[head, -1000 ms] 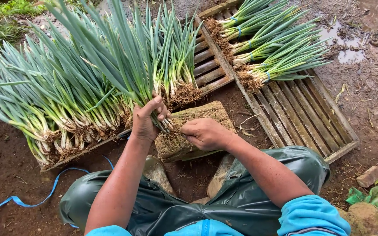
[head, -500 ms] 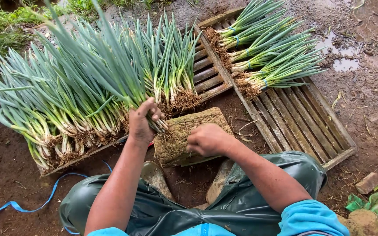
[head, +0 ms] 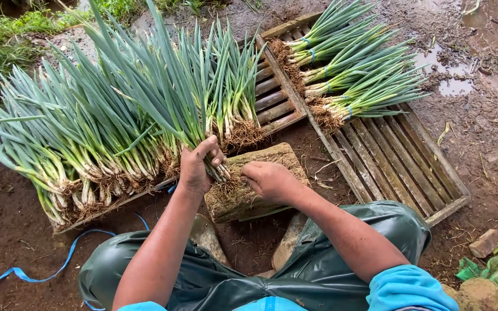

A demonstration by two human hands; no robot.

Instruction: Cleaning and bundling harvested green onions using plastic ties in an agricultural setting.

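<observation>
My left hand [head: 198, 166] grips a bunch of green onions [head: 171, 98] near the white bases, their leaves pointing away from me. My right hand [head: 271, 181] is closed at the muddy roots of that bunch, resting on a wooden block [head: 272, 156] in front of my knees. What the right hand's fingers hold is hidden. A large pile of loose green onions [head: 70, 132] lies on a slatted wooden pallet [head: 272, 103] to the left.
A second slatted pallet [head: 399, 167] on the right carries tied green onion bundles [head: 353, 75]. A blue strap [head: 47, 270] lies on the muddy ground at the left. A stone [head: 486, 242] and leaf scraps [head: 491, 269] sit at the lower right. Puddles are at the upper right.
My left hand has lifted the bunch slightly and shifted its grip. The right hand stays at the roots on the block.
</observation>
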